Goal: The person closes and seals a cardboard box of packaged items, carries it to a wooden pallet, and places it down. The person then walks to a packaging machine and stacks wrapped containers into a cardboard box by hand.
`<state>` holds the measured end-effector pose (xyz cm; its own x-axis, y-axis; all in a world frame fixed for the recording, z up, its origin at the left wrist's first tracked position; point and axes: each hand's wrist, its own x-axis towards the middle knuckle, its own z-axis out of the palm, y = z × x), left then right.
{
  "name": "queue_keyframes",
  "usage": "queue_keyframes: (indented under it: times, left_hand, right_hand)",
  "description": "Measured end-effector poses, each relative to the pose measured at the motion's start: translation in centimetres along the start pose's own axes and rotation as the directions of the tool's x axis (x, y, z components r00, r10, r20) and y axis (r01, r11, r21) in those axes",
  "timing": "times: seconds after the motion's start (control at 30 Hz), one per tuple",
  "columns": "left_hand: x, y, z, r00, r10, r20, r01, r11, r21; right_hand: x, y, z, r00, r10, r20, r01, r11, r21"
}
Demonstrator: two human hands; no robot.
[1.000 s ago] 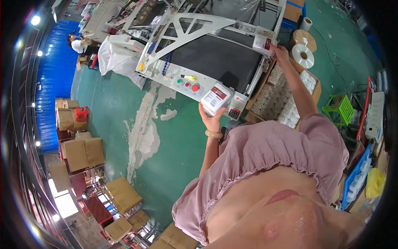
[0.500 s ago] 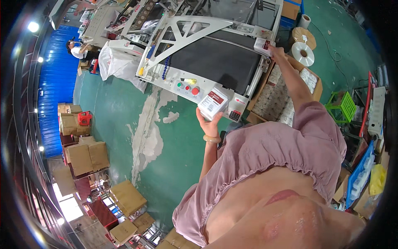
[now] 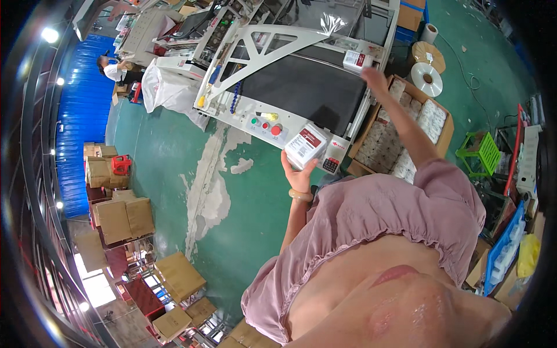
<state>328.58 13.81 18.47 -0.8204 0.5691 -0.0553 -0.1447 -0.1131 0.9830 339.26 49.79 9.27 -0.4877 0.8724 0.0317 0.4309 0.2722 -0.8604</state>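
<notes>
My left hand [image 3: 297, 173] is closed around the lower edge of a white box [image 3: 306, 146] with a dark red panel, at the front edge of the machine's control panel [image 3: 248, 123]. Another white box [image 3: 356, 61] of the same look lies at the far right corner of the machine, beside the dark conveyor belt [image 3: 301, 81]. My right hand [image 3: 374, 81] is just to the near right of that second box. Motion blurs its fingers, so whether they are closed does not show.
Right of the machine stands an open carton [image 3: 418, 124] packed with wrapped white bundles. Beyond it are film rolls [image 3: 426, 79] and a green plastic stool [image 3: 478, 152]. A slanted white frame arm [image 3: 261, 61] crosses above the belt. Brown cartons [image 3: 122, 220] are stacked far left.
My right hand has drawn back toward me from the far box, which now lies farther left on the machine, out of my fingers. My left hand still holds its box in nearly the same place.
</notes>
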Motion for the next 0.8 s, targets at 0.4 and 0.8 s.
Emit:
queue_keyframes:
  times: [0.4,0.8]
  left_hand:
    - [0.8,-3.5,0.8,0.985,0.162,0.068,-0.174,0.943,0.284]
    - [0.8,-3.8,0.8,0.986,0.157,0.050,-0.165,0.947,0.277]
  right_hand:
    - [-17.2,-11.9,2.5,0.773,0.002,0.634,-0.411,0.763,0.499]
    - [-15.2,-11.7,-0.3,0.907,-0.032,0.419,-0.319,0.598,0.735]
